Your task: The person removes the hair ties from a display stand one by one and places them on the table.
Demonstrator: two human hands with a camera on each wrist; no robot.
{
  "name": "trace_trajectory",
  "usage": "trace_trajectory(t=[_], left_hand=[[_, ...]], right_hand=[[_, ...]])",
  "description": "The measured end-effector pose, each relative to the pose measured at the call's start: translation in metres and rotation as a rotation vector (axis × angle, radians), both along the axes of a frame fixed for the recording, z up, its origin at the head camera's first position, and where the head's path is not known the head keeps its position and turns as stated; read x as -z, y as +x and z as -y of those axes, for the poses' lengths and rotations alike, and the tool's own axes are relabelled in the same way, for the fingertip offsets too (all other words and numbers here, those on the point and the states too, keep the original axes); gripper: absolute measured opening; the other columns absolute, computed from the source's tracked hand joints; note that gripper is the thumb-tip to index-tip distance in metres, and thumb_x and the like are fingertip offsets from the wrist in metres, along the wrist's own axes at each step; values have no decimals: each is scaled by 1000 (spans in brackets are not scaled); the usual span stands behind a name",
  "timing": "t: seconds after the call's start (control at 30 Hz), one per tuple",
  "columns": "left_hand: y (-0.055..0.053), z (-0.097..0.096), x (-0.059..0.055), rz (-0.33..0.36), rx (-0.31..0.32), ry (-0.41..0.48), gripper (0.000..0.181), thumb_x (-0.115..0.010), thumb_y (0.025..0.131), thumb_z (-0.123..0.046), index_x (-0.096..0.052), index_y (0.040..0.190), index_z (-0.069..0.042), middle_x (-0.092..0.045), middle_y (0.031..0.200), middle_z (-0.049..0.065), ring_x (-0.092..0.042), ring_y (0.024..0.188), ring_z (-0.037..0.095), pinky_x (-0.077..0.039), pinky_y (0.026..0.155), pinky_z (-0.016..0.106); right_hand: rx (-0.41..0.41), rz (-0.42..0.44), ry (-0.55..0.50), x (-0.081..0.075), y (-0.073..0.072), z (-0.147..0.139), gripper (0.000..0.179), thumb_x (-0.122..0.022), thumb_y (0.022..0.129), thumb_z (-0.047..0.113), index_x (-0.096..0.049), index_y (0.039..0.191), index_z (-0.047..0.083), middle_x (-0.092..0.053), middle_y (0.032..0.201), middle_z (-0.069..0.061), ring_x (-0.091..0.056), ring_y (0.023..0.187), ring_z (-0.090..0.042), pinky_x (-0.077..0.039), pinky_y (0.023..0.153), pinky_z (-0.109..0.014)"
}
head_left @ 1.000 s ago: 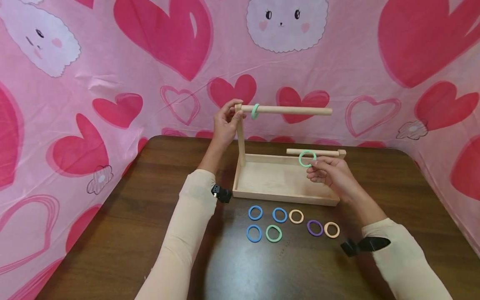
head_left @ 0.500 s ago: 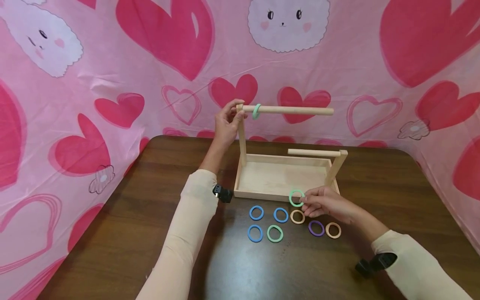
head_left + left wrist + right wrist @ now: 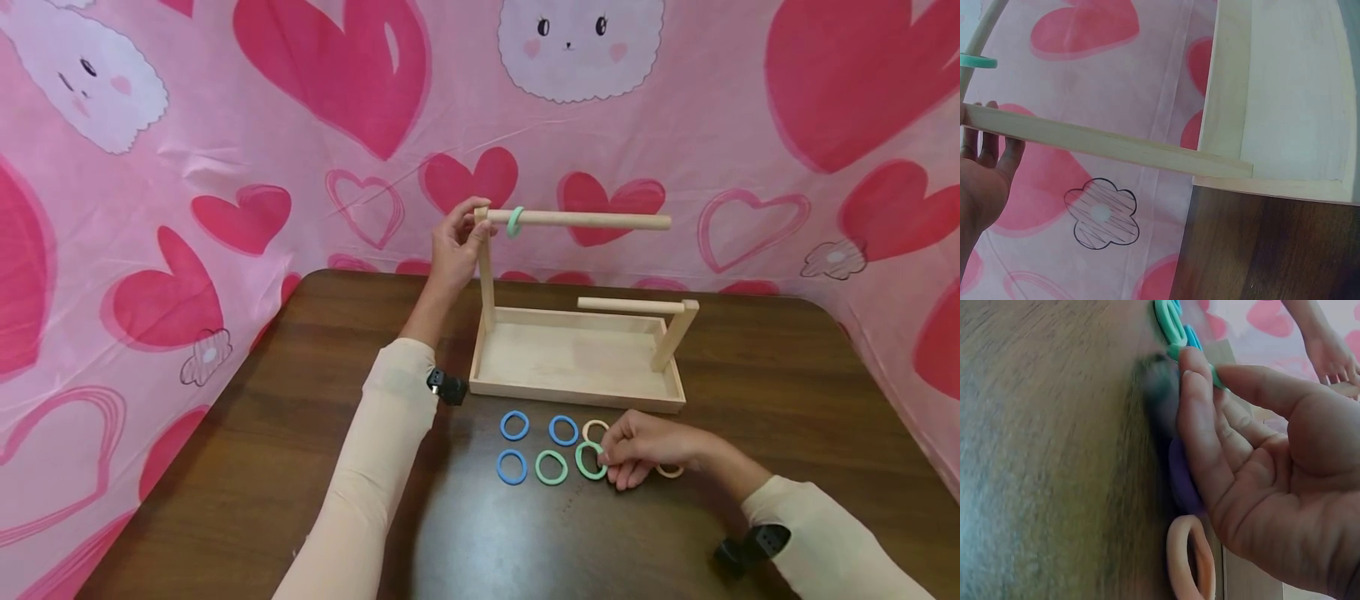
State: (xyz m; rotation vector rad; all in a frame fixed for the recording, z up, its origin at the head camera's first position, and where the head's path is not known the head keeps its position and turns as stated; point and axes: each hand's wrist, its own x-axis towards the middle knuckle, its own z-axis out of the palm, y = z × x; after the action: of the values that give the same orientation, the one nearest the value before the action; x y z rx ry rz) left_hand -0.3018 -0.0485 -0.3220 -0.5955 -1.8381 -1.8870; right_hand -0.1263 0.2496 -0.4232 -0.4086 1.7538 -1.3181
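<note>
My left hand [image 3: 456, 250] grips the top of the tall wooden post [image 3: 486, 279], where a long rod [image 3: 600, 220] juts out to the right. One mint green ring [image 3: 514, 222] hangs on that rod near the post. Low over the table, my right hand [image 3: 652, 446] pinches another green ring [image 3: 591, 461] between thumb and fingers, just right of a green ring [image 3: 551, 467] lying flat. Under and behind the right hand, a purple ring [image 3: 1184, 478] shows in the right wrist view, beside a peach ring [image 3: 1191, 556].
Behind the rings stands a shallow wooden tray [image 3: 577, 398] with a shorter post and rod [image 3: 630, 305] at its right end. Several blue rings [image 3: 512, 467] lie left of the right hand, and a peach ring [image 3: 595, 430] sits behind it. A pink heart-patterned cloth [image 3: 600, 142] hangs behind the table.
My right hand has carried the green ring from beside the short rod, down and toward me, to the row of rings on the table. The left hand has stayed at the post.
</note>
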Motion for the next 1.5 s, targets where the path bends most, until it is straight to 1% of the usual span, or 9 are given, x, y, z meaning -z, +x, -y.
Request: trace_trajectory(t=[0.13,0.23,0.37,0.6,0.67,0.87,0.93,1.23,1.5], left_hand=[[0,0,1,-6,-1,9,29,-62,95,6,-59,124,11,-64,101,39,-68,91,51,-54,79,20],[1,0,2,-13,6,29,29,-62,94,8,-59,123,12,-62,100,42,-75,82,29,-53,78,19],[1,0,1,-12,15,40,29,-62,94,8,-59,122,12,-60,99,44,-69,74,1,-53,76,19],[0,-1,2,-15,7,25,28,-62,95,7,-60,122,12,-63,99,41,-71,84,40,-54,78,20],[0,-1,2,-14,6,23,28,-62,95,7,-60,122,12,-63,99,40,-70,86,45,-54,78,21],[1,-1,1,-14,7,30,28,-63,94,7,-60,122,12,-61,100,44,-71,77,14,-53,77,19],[1,-1,1,-16,9,31,29,-63,94,7,-59,122,12,-61,100,44,-70,76,11,-53,77,19],[0,-1,1,-20,5,16,28,-63,95,6,-60,123,11,-62,99,44,-71,79,23,-52,77,20],[-2,-1,2,-16,5,25,28,-63,94,7,-60,122,11,-62,99,43,-69,75,8,-52,77,20]], right_hand=[[-14,-29,44,-1,2,3,32,-60,98,9,-60,101,-23,-71,72,4,-69,64,-1,-56,59,-17],[-14,-81,88,-5,5,6,28,-60,98,10,-64,96,-18,-69,71,2,-68,63,-2,-56,57,-17],[-1,-136,134,-8,8,9,25,-62,98,11,-68,90,-12,-67,68,1,-66,60,-2,-55,55,-17],[28,-225,150,-9,6,7,19,-64,96,8,-73,91,-8,-68,67,3,-66,60,-3,-56,56,-19],[37,-233,163,-10,6,7,18,-65,95,8,-73,91,-7,-68,67,2,-66,60,-4,-56,56,-20],[37,-268,183,-15,3,8,18,-65,95,8,-73,93,-8,-69,68,-1,-65,61,-6,-56,56,-21],[48,-295,172,-20,1,8,19,-64,95,7,-72,97,-10,-71,71,-6,-65,62,-6,-56,57,-21],[209,-505,69,-63,-19,17,27,-60,99,4,-64,114,-18,-73,88,-22,-70,72,-5,-63,70,-34],[447,-651,-66,-94,-50,52,25,-60,99,0,-64,117,-15,-74,92,-19,-72,73,-2,-62,71,-26]])
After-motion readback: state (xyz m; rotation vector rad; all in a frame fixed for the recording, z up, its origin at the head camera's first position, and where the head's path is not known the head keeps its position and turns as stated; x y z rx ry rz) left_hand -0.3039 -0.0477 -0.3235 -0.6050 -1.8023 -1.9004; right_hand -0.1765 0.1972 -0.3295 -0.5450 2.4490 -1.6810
